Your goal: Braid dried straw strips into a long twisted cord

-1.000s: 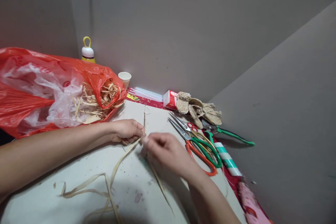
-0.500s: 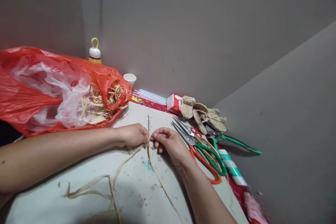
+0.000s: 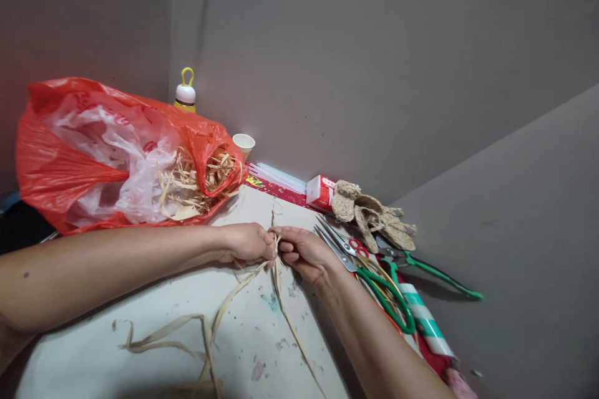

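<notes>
Both my hands meet near the table's middle around a short twisted cord (image 3: 273, 218) of dry straw-coloured strips. My left hand (image 3: 253, 244) is closed, pinching the cord's lower part from the left. From the right, my right hand (image 3: 299, 250) pinches at the same spot with thumb and forefinger. Long flat straw strips (image 3: 292, 327) trail down from between the fingers towards me. Another loose strip (image 3: 163, 327) lies folded on the white table (image 3: 178, 299) at the left. The exact grip point is partly hidden by my fingers.
On the left lies a red plastic bag (image 3: 70, 174) with more straw strips (image 3: 187, 190). Behind it stand a yellow-and-white bottle (image 3: 186, 95) and a paper cup (image 3: 244, 144). To the right are scissors (image 3: 344, 255), green-handled pliers (image 3: 435, 271), woven straw pieces (image 3: 369, 209) and a striped roll (image 3: 425, 318).
The view has shifted, so everything appears a little further right. My right hand has closed in on my left, its fingers now at the cord. Its forearm covers more of the orange scissor handle.
</notes>
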Action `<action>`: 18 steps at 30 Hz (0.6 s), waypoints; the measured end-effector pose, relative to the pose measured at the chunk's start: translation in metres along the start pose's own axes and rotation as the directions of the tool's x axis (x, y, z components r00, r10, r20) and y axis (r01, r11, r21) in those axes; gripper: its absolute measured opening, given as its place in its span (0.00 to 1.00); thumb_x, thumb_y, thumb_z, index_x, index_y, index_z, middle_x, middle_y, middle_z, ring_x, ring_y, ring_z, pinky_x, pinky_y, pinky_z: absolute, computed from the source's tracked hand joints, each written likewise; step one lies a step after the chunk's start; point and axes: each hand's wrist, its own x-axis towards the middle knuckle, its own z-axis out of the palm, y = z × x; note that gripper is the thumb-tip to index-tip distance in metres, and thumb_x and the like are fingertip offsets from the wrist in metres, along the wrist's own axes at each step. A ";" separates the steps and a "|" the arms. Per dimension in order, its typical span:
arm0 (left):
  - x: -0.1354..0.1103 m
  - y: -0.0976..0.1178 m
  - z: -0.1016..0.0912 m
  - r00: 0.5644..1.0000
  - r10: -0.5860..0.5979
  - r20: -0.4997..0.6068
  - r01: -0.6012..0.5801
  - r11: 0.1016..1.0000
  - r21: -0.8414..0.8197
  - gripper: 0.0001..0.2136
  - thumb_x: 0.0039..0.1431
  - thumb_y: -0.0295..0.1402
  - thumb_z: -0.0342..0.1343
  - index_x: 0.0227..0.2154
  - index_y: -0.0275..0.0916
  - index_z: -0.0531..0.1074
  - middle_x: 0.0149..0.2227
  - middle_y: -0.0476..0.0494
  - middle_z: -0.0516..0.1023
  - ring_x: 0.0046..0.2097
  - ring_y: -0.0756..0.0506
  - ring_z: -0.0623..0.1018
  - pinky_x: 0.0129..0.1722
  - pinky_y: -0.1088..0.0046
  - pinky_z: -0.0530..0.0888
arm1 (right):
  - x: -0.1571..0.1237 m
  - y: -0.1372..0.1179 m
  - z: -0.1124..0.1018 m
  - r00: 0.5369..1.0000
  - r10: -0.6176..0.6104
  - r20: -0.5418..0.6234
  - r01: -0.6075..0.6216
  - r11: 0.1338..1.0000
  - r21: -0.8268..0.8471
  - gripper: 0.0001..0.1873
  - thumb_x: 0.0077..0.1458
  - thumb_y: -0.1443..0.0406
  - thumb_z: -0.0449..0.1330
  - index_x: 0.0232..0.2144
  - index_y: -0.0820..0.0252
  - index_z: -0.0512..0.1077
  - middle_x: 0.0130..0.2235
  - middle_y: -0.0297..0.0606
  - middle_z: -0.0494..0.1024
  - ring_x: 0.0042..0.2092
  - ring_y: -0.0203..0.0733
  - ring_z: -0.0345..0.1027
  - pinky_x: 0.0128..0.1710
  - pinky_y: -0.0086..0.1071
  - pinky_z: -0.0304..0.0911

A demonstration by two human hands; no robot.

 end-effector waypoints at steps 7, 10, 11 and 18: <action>0.003 -0.002 0.000 1.000 -0.020 -0.002 0.020 1.000 -0.003 0.04 0.45 0.29 0.51 0.18 0.38 0.65 0.10 0.57 0.51 0.14 0.55 0.49 0.15 0.76 0.44 | 0.008 0.002 0.009 0.985 -0.104 -0.141 0.099 0.994 -0.049 0.07 0.41 0.70 0.61 0.16 0.66 0.67 0.13 0.29 0.65 0.13 0.22 0.47 0.11 0.18 0.42; 0.002 -0.001 0.000 1.000 -0.013 -0.002 0.013 1.000 0.027 0.04 0.45 0.28 0.51 0.18 0.38 0.66 0.10 0.57 0.52 0.14 0.55 0.50 0.15 0.76 0.45 | 0.014 0.000 0.011 0.967 -0.150 -0.204 0.138 0.988 -0.074 0.11 0.42 0.69 0.61 0.14 0.65 0.65 0.13 0.31 0.66 0.13 0.23 0.48 0.10 0.19 0.42; 0.002 -0.001 0.000 1.000 -0.010 -0.001 0.010 0.999 0.032 0.04 0.45 0.28 0.51 0.18 0.38 0.66 0.10 0.57 0.52 0.14 0.55 0.50 0.15 0.76 0.46 | 0.016 -0.001 0.012 0.961 -0.163 -0.224 0.149 0.986 -0.080 0.12 0.42 0.69 0.61 0.14 0.64 0.64 0.13 0.31 0.67 0.13 0.23 0.48 0.10 0.20 0.42; 0.001 -0.002 -0.002 0.999 -0.037 0.016 0.038 0.999 -0.005 0.07 0.46 0.34 0.56 0.19 0.37 0.67 0.10 0.58 0.51 0.14 0.56 0.49 0.15 0.77 0.45 | 0.018 -0.004 0.009 0.895 -0.266 -0.358 0.243 0.964 -0.109 0.10 0.45 0.69 0.59 0.17 0.62 0.62 0.16 0.31 0.70 0.13 0.24 0.51 0.11 0.19 0.46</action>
